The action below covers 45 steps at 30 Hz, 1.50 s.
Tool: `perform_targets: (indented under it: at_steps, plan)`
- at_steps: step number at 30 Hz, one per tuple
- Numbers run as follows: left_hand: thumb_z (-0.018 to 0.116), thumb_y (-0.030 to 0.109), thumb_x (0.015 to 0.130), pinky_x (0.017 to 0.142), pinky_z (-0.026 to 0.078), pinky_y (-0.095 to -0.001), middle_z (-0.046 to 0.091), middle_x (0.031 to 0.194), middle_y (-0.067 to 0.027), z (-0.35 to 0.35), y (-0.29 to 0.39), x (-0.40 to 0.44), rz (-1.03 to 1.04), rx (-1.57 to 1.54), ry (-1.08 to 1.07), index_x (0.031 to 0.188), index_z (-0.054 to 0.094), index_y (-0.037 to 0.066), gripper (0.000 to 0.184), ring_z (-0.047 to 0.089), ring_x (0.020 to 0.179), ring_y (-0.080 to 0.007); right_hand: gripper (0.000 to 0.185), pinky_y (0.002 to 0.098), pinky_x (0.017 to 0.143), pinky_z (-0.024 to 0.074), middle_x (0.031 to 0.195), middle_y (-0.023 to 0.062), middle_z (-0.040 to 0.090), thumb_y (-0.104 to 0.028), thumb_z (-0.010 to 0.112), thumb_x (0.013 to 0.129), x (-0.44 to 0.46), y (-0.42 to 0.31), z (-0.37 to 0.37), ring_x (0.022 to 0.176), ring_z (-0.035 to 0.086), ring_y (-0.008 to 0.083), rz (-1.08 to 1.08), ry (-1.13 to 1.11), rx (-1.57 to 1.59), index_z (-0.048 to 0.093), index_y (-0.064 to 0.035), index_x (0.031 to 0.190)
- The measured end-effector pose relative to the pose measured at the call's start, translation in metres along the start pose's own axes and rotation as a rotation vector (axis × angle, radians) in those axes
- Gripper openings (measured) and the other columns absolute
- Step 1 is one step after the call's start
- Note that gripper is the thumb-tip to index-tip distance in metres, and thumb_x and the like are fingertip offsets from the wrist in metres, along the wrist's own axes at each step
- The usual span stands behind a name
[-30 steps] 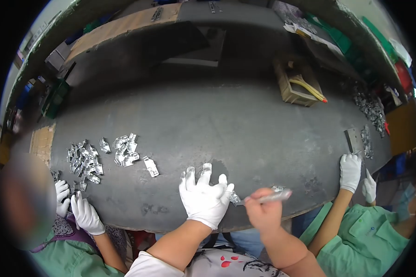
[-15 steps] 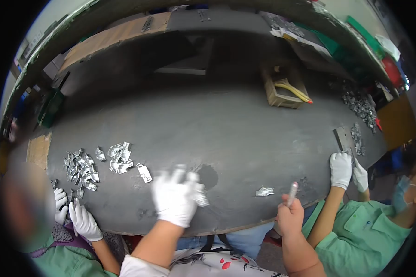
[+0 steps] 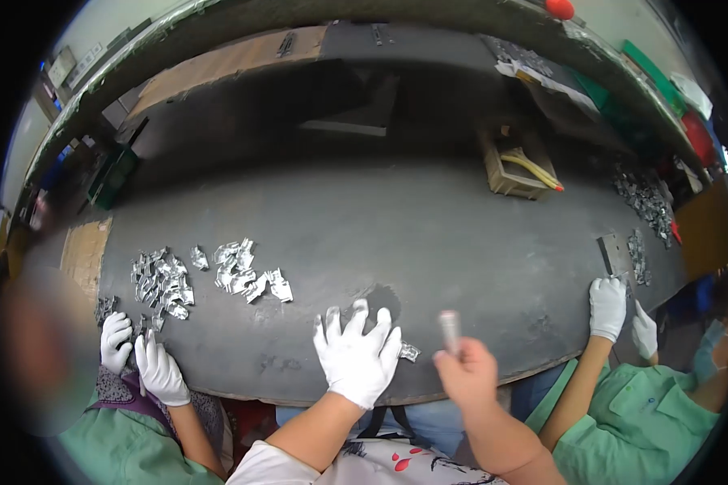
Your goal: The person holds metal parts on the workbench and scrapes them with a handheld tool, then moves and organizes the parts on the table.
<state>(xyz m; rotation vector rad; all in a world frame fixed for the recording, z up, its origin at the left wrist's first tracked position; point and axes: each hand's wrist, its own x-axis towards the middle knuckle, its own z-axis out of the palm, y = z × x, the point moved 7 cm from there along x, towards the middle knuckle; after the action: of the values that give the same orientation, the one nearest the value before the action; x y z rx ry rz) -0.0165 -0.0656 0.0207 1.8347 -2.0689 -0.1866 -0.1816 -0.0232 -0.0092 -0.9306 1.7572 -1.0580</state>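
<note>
My left hand (image 3: 354, 356), in a white glove, is spread palm down on the dark table with its fingers apart. By its thumb lies a small shiny bent metal piece (image 3: 410, 352), partly hidden by the glove. My bare right hand (image 3: 469, 372) is closed around a pale, pen-like stick (image 3: 450, 325), which points up and is smeared by motion. This hand is a little right of the metal piece. Left of my left hand lie a loose group of similar metal pieces (image 3: 236, 271) and a larger pile (image 3: 162, 279).
Gloved co-workers' hands are at work on the left (image 3: 160, 370) and right (image 3: 607, 307). A tan box (image 3: 516, 186) with a yellow-handled tool (image 3: 532, 170) stands at the back right. Metal parts (image 3: 645, 204) are heaped at the far right. A green bin (image 3: 113, 179) is at the left.
The view has shifted slightly. My left hand has come to rest spread on the table; my right hand has moved left with the stick. The metal piece formerly left of my right hand has left its spot.
</note>
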Motion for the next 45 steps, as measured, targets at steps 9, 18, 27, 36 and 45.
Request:
perform_targets:
  at_steps: [9, 18, 27, 36, 45]
  plan:
    - [0.059, 0.037, 0.075, 0.097, 0.025, -0.0548, 0.053, 0.116, -0.0133, 0.004, -0.017, 0.002, 0.005, -0.125, -0.015, 0.09, 0.066, 0.018, 0.025, 0.043, 0.107, -0.042, 0.02, 0.0221, 0.06, 0.0439, 0.078, 0.0051, 0.057, 0.003, 0.062, 0.075, -0.002, -0.017, -0.036, 0.065, 0.053, 0.0089, -0.285, 0.073, 0.28, 0.055, 0.0002, 0.093]
    - [0.062, 0.035, 0.072, 0.086, 0.034, -0.0516, 0.055, 0.112, -0.0132, 0.004, 0.001, 0.014, 0.059, -0.014, 0.07, 0.083, 0.065, 0.02, 0.019, 0.047, 0.101, -0.046, 0.013, 0.0255, 0.064, 0.0463, 0.079, 0.0063, 0.059, 0.0, 0.064, 0.074, -0.011, -0.052, 0.021, 0.074, 0.057, 0.0124, -0.477, -0.027, 0.027, 0.058, -0.0031, 0.085]
    - [0.055, 0.042, 0.077, 0.093, 0.027, -0.052, 0.053, 0.117, -0.013, 0.012, -0.004, 0.015, 0.027, -0.044, -0.071, 0.088, 0.064, 0.022, 0.024, 0.041, 0.11, -0.0436, 0.011, 0.0328, 0.064, 0.0475, 0.074, 0.0106, 0.057, -0.001, 0.064, 0.07, 0.004, -0.037, 0.02, 0.07, 0.059, 0.0232, -0.465, -0.008, 0.084, 0.058, -0.0036, 0.078]
    - [0.06, 0.037, 0.073, 0.09, 0.032, -0.0519, 0.054, 0.113, -0.0136, 0.007, -0.002, 0.017, 0.04, -0.018, -0.013, 0.087, 0.063, 0.02, 0.023, 0.045, 0.106, -0.0444, 0.025, 0.0239, 0.059, 0.0476, 0.076, 0.0098, 0.057, 0.004, 0.061, 0.075, 0.004, -0.031, -0.006, 0.064, 0.058, 0.0137, -0.196, 0.063, 0.488, 0.045, -0.001, 0.095]
    - [0.058, 0.037, 0.074, 0.091, 0.032, -0.0519, 0.053, 0.114, -0.0145, 0.009, -0.001, 0.017, 0.045, -0.009, -0.02, 0.089, 0.063, 0.02, 0.023, 0.045, 0.105, -0.0448, 0.033, 0.0362, 0.055, 0.0412, 0.073, 0.0091, 0.053, -0.007, 0.066, 0.05, -0.045, -0.078, 0.038, 0.061, 0.05, 0.0298, -0.868, 0.005, -0.432, 0.057, -0.007, 0.083]
